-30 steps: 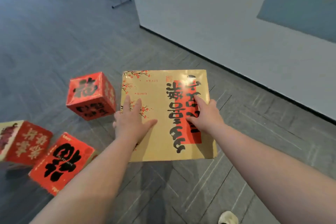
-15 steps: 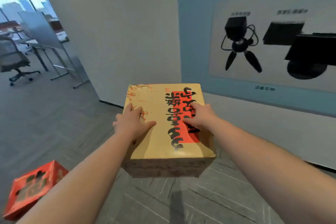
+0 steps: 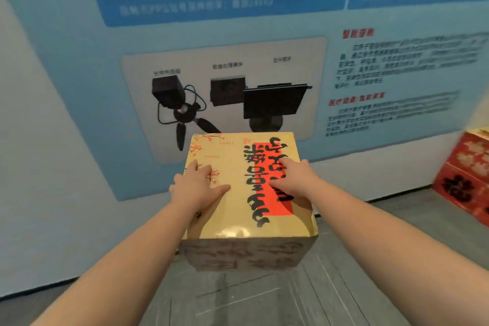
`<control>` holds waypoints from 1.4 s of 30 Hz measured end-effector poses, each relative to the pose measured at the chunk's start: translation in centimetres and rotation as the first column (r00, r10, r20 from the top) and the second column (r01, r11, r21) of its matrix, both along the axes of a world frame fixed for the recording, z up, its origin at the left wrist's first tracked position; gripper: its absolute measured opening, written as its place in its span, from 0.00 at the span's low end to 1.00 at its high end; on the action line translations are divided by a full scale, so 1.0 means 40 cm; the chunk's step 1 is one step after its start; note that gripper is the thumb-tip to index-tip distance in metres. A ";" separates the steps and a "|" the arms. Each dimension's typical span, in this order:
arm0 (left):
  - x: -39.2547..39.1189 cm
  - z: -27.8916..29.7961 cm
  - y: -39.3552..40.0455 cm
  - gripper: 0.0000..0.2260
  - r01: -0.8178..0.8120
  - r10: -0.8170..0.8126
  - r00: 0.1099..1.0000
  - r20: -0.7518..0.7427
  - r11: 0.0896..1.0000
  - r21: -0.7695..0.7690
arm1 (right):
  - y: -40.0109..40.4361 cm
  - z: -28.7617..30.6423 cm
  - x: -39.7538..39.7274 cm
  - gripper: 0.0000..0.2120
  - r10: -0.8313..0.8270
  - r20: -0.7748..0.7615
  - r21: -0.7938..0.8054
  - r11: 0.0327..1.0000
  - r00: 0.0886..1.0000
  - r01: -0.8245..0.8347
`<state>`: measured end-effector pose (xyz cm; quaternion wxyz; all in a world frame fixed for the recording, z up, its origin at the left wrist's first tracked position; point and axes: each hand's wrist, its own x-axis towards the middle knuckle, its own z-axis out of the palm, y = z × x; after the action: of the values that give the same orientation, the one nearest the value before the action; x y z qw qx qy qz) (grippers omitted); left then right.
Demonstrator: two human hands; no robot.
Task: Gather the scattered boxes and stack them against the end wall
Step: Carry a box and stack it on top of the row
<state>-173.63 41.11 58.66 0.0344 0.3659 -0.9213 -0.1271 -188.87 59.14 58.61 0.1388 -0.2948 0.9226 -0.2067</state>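
Observation:
A large gold box (image 3: 238, 222) with black calligraphy and a red strip on its top face is held up off the floor in front of me. My left hand (image 3: 197, 186) lies flat on the left part of its top, fingers wrapping the left edge. On the red strip rests my right hand (image 3: 292, 180), gripping toward the right edge. Red boxes (image 3: 468, 174) stand stacked against the wall at the far right, partly cut off by the frame.
A white wall carries a big blue poster (image 3: 238, 61) with pictures of black devices. Its dark baseboard meets the grey plank floor (image 3: 264, 299) just beyond the box. Bare floor stretches between the box and the red stack.
The gold box has come up from the floor and been carried toward the poster wall. The scattered red boxes on the left have left view; a red stack has appeared at right.

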 end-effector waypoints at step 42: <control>-2.293 -0.013 1.254 0.34 0.892 -0.889 0.449 0.083 0.452 0.021 | 1.341 -0.029 -1.662 0.30 -0.895 0.092 0.024 0.440 0.436 0.898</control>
<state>-265.34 91.27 58.16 -0.0702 -0.1656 -0.9786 -0.0994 -255.35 112.78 57.46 0.0456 0.2457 0.9284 -0.2750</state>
